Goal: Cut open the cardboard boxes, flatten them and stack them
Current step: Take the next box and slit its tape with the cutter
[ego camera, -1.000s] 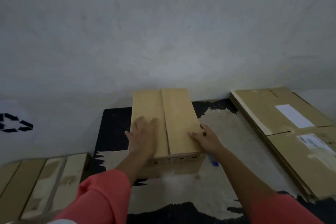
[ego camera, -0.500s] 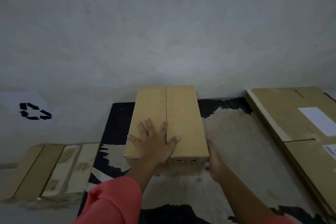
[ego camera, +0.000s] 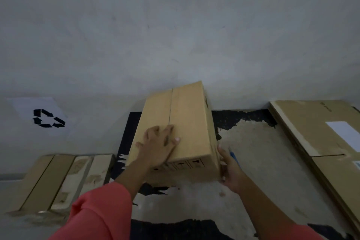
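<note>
Scanning from far left, meets a white sheet [ego camera: 48, 118] printed with black recycling arrows, fixed to the grey wall [ego camera: 175, 35]. Finds below it a row of taped boxes [ego camera: 58, 179] lying side by side. Passes a coral sleeve [ego camera: 101, 212] low in the view and arrives at the left hand [ego camera: 158, 147]: laid flat, fingers straight and spread over the centre seam, grasping nothing, just pressing on top of the cardboard box [ego camera: 189, 119]. Places that box mid-view, closed, sitting on a worn black mat [ego camera: 243, 121] close to the wall, with its right side face partly showing. Finds the right hand [ego camera: 229, 173] against the box's near right corner; cannot tell whether it grips the edge or only leans on it. Notes a thin blue object [ego camera: 233, 155] just behind that hand, too blurred to name. Ends at far right with a flat cardboard stack [ego camera: 311, 128] bearing a white label [ego camera: 344, 132].
</note>
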